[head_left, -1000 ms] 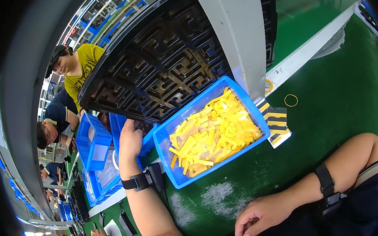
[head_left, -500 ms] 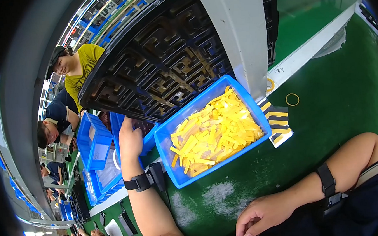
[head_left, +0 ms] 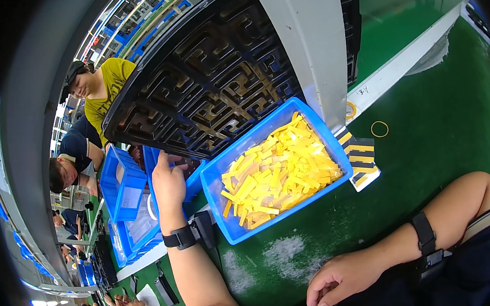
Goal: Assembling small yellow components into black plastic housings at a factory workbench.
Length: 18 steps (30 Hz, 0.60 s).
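Observation:
My left hand (head_left: 169, 184) reaches over a blue bin (head_left: 152, 159) at the left, just below the lower edge of a black moulded tray (head_left: 211, 81). Its index finger is stretched out and the thumb stands apart; the other fingers are mostly hidden, and I see nothing held. Right of it, a blue bin (head_left: 223, 218) contains a heap of flat yellow strips (head_left: 280, 170), some under clear film. My right hand (head_left: 339, 280) hangs over the near edge of the green bench, fingers loosely bent, with nothing visible in it.
A grey post (head_left: 314, 46) rises behind the yellow-strip bin. Beside it lie a black-and-yellow striped piece (head_left: 362, 159) and a yellow ring (head_left: 379, 129). More blue bins (head_left: 123, 187) stand at the left. Several people sit or stand along the line.
My left hand has shifted very slightly left, and its thumb and index finger look a little further apart. The right hand stays in place. Co-workers' hands at the lower left have moved.

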Tool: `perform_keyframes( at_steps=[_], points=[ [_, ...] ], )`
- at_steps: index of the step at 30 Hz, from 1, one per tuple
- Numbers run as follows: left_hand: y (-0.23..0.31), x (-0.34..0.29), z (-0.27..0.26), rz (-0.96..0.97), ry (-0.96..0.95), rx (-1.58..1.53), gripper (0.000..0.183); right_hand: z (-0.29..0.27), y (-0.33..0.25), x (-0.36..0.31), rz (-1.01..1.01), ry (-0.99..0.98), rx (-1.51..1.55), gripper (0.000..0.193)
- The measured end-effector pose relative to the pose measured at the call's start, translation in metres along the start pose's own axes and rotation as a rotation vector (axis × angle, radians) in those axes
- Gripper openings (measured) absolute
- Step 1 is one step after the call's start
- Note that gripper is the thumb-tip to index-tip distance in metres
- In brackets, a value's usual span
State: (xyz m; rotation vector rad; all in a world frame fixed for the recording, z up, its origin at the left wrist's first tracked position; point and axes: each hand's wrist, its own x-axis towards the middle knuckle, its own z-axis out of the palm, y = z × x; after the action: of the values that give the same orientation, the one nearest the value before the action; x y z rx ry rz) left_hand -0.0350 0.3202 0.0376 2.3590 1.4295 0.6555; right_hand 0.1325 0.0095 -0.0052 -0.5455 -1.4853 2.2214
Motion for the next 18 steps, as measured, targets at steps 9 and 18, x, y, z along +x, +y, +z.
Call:
perform_keyframes(
  at_steps=[9,18],
  points=[
    [-0.015,0.01,-0.001,0.046,-0.176,-0.009,0.047,0.0,-0.002,0.001,-0.016,-0.006,-0.017,0.024],
    [0.004,-0.003,0.002,0.057,0.057,-0.047,0.051,0.0,0.0,0.0,-0.002,0.004,0.009,0.024]
  ],
)
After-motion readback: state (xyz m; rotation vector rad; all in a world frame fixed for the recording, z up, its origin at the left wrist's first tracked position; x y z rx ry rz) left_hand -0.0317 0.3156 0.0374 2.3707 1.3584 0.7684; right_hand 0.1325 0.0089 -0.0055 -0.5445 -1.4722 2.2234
